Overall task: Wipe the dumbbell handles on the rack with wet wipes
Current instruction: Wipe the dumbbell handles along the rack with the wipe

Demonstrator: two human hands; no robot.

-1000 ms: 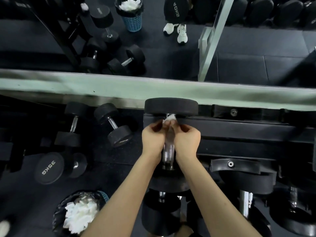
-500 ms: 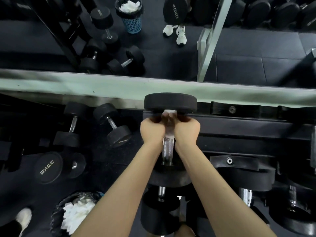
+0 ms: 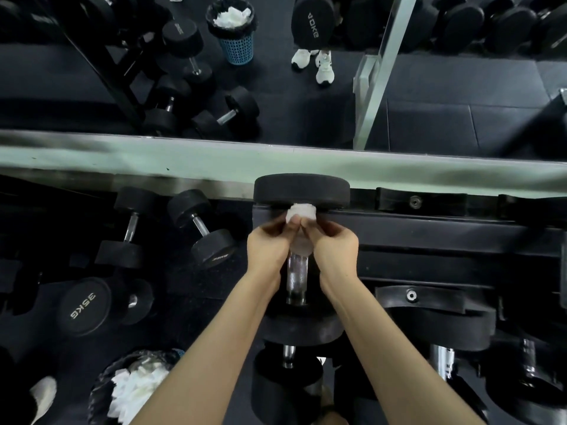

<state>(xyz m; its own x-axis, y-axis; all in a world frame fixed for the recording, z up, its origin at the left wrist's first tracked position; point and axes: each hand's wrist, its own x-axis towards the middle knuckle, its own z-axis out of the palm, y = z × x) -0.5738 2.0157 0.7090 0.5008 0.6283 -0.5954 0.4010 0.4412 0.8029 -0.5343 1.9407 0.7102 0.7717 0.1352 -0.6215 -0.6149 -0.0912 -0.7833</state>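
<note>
Lined bin (image 3: 101, 391) at 7 o'clock held a heap of used white wipes; loose dumbbells lay on the floor at 9 o'clock, well apart from the work. Left hand (image 3: 268, 245) and right hand (image 3: 336, 246) were both clenched on one wet wipe (image 3: 302, 213), fingertips meeting over it, the wipe wrapped around the far end of the dumbbell handle (image 3: 297, 276) and bunched against the far weight head (image 3: 302, 190) at 12 o'clock. The dumbbell sat crosswise in the top tier of the rack (image 3: 429, 237), handle running 12 to 6 o'clock, bare knurled chrome showing below the hands. Handling judgement: the dumbbell looked heavy and rigid, seated firmly, so it should not shift under wiping and need not be lifted; the wipe was thin, soft and damp, likely to bunch or tear on the knurling, best held wrapped round the bar with both hands. Against the frame half a second earlier, the hands had drawn slightly toward 6 o'clock, exposing more of the white bunch at the head; against a second earlier, the position was close to the same, which suggested a back-and-forth stroke.
</note>
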